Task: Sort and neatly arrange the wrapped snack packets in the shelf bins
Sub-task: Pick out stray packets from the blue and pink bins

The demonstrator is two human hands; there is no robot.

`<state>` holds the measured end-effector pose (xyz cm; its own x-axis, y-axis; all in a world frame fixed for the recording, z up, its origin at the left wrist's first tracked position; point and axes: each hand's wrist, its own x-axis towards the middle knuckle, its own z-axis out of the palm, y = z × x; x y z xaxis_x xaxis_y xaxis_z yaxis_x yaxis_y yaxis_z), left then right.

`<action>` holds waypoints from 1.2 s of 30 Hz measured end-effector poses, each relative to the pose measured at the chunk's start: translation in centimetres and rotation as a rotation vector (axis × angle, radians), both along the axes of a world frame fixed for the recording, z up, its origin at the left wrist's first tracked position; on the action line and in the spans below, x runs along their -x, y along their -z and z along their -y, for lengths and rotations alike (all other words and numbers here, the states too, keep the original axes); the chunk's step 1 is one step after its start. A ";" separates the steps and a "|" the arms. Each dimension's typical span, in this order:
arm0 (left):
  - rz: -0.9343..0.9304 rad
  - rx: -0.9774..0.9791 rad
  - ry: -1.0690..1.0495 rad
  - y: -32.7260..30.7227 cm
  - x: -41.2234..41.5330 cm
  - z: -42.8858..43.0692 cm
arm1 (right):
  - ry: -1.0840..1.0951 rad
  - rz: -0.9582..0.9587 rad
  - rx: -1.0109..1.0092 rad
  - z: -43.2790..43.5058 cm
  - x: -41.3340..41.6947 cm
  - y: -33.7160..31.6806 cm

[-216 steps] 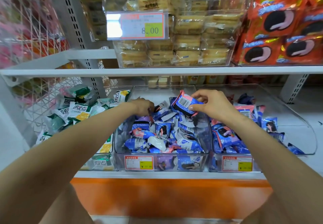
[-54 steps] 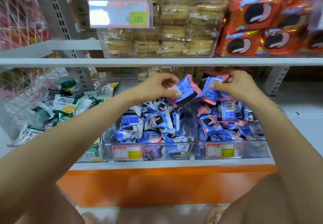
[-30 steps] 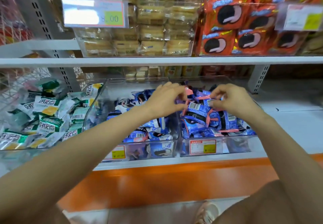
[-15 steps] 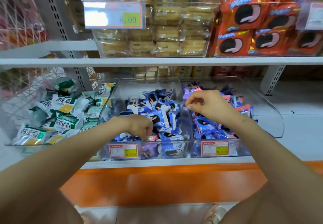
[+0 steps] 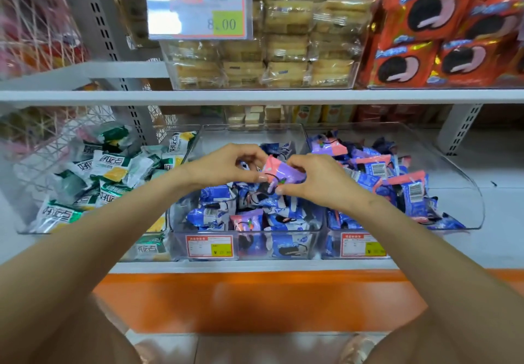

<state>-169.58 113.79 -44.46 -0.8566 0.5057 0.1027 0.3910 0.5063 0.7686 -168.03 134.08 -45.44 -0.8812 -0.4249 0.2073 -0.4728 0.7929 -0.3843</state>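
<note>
Pinching one pink and purple packet [image 5: 283, 173] between them, the two hands meet in the head view just above the middle bin [image 5: 241, 136], a clear tub on the lower shelf. The left hand [image 5: 226, 165] nips the packet's left end between thumb and curled fingers. The right hand [image 5: 314, 182] curls round its right side, thumb underneath. The packet is lifted clear of the heap of blue packets [image 5: 215, 213] that fills the middle bin. A second pink and purple packet [image 5: 246, 221] lies among them near the middle bin's front wall. A red-bordered price label [image 5: 209, 246] is stuck to that front wall. Touching the middle bin on its right is the right bin [image 5: 453, 193], also clear, holding blue packets with pink ends [image 5: 397, 182], several with the barcode side up. Left of the middle bin stands the left bin [image 5: 17, 207], heaped with green and white packets [image 5: 113, 170]. Above the middle bin runs the white upper shelf [image 5: 255, 95]. On it sits a clear box of pale cake packets [image 5: 283, 51] with a price tag [image 5: 198, 14] reading 8.00. Above and to the right of the middle bin are red-orange packets [image 5: 425, 23] picturing dark round biscuits. Below the middle bin an orange base panel [image 5: 255, 298] runs along the shelf unit.
</note>
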 end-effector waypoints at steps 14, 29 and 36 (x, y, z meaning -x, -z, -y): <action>-0.036 0.950 0.031 6.4 1.9 1.1 | 0.066 0.046 0.229 -2.8 0.6 -1.0; -0.005 -0.194 -0.096 -0.7 -1.6 -4.1 | 0.208 0.215 0.322 -13.9 -0.8 -3.6; -0.436 0.376 -0.024 0.7 -0.7 -12.5 | 0.324 0.201 -0.054 -15.9 -0.6 -0.8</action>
<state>-168.85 126.28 -45.17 -0.7872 0.5566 0.2655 0.6163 0.7261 0.3048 -167.44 149.99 -44.65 -0.9924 -0.1231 0.0014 -0.1135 0.9104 -0.3979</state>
